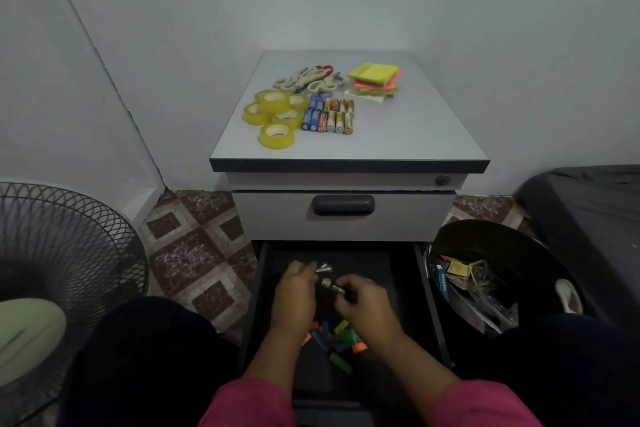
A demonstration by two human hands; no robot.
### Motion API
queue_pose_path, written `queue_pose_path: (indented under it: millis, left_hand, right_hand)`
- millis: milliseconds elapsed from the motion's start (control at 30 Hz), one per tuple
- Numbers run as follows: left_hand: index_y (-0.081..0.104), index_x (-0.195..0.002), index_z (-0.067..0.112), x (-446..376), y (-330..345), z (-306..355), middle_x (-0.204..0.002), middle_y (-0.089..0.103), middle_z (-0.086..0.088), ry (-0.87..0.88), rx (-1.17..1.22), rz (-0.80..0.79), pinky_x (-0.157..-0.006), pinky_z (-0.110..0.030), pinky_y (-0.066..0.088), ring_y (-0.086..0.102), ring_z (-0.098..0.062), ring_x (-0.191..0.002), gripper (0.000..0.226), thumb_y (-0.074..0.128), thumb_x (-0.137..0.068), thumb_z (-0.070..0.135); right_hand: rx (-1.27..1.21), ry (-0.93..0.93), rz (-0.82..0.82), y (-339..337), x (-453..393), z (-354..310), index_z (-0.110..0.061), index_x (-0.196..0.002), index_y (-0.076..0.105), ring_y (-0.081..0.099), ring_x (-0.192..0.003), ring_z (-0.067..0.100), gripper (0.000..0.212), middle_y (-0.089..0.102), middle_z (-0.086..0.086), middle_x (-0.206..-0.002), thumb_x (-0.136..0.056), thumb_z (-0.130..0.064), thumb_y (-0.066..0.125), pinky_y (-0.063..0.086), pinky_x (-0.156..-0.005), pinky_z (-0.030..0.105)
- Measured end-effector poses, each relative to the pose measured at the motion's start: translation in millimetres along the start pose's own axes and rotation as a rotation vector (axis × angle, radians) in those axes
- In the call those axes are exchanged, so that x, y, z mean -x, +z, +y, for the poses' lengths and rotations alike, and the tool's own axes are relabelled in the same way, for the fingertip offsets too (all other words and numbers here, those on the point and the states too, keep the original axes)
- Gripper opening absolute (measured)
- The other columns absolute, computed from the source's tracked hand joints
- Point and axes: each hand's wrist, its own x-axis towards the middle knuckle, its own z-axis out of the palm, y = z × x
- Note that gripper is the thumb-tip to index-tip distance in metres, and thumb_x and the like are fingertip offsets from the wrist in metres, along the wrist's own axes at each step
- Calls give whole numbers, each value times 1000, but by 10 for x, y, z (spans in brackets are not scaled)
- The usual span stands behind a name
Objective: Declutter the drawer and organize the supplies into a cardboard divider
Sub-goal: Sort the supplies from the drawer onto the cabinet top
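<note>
Drawer [408,274]: I see it pulled open, low, between the knees.
Right hand [363,302]: pinching a battery [334,287] above it.
Left hand [294,291]: gripping small silvery pieces [323,268].
Cabinet top [398,135]: tape rolls [275,114], batteries, scissors [311,80], sticky notes [375,78].
Bin [485,239]: right of drawer.

Open bottom drawer [408,288], dark floor bare toward its back; small coloured pieces [341,336] crowd the near part. Upper drawer front [343,215] overhangs the rear. Bin [485,288] blocks the right, fan [59,253] stands well left.
</note>
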Motion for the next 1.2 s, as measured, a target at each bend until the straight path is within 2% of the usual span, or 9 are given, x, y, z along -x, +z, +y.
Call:
queue_pose_path:
  millis: [100,167,233,333,500,700,800,967,1200]
  left_hand:
    - [69,-106,3,-103,-313,225,-91,62,-11,155,115,304,-76,-24,45,59,-20,-84,24,54,-88,7]
    - [68,-109,4,-183,-554,435,-92,62,-4,211,204,455,-75,-15,39,54,-9,-84,23,59,-88,4]
    - [66,-107,5,-275,-828,670,-94,59,3,214,297,553,-75,-10,38,51,-4,-83,19,62,-89,4]
    - [65,-97,7,-469,-1133,906,-87,58,-1,256,248,672,-68,-6,36,49,-5,-76,8,62,-90,6]
    - [63,-92,5,-841,-1361,1078,-81,59,-11,282,-23,578,-57,-34,39,54,-26,-73,6,59,-89,6]
    - [60,-89,3,-1027,-1419,1179,-86,55,-12,224,-129,465,-58,-30,24,39,-18,-73,10,50,-92,5]
    - [61,-89,4,-1047,-1417,1167,-87,55,-10,213,-135,452,-59,-29,25,39,-17,-74,12,50,-94,8]
    - [67,-93,4,-1051,-1387,1092,-89,56,-10,211,-141,439,-62,-31,33,48,-22,-80,20,54,-96,19]
    - [68,-90,4,-1017,-1402,1033,-85,61,-10,253,-110,432,-64,-32,38,54,-24,-81,19,53,-95,14]
  right_hand:
    - [-175,-30,133,-269,-57,-376,-21,-99,71,64,-83,3,22,69,-5,-92,-80,-10,68,50,-77,18]
    - [-253,-62,209,-488,-104,-634,-24,-100,70,63,-83,-1,23,69,-8,-91,-83,-10,66,49,-76,14]
    - [-273,-117,286,-706,-170,-909,-25,-103,70,62,-83,-1,23,68,-9,-92,-84,-11,66,51,-76,17]
    - [-263,-143,357,-958,-335,-1296,-21,-104,69,62,-85,4,21,67,-7,-92,-86,-13,63,51,-78,23]
    - [-22,-98,392,-1127,-763,-1742,-15,-92,68,59,-75,16,13,64,-1,-81,-83,-20,59,50,-63,32]
    - [23,28,305,-1081,-1140,-1899,-7,-78,66,61,-68,23,16,64,7,-76,-81,-23,62,41,-46,25]
    - [9,30,325,-1082,-1179,-1891,-7,-82,68,62,-71,22,18,67,8,-80,-84,-24,62,51,-56,31]
    - [129,-31,357,-1149,-1125,-1834,-9,-101,65,59,-83,20,24,65,6,-95,-89,-29,62,48,-68,32]
    - [227,-68,169,-1200,-1097,-1855,-9,-117,65,60,-101,27,34,64,12,-110,-92,-32,62,47,-83,36]
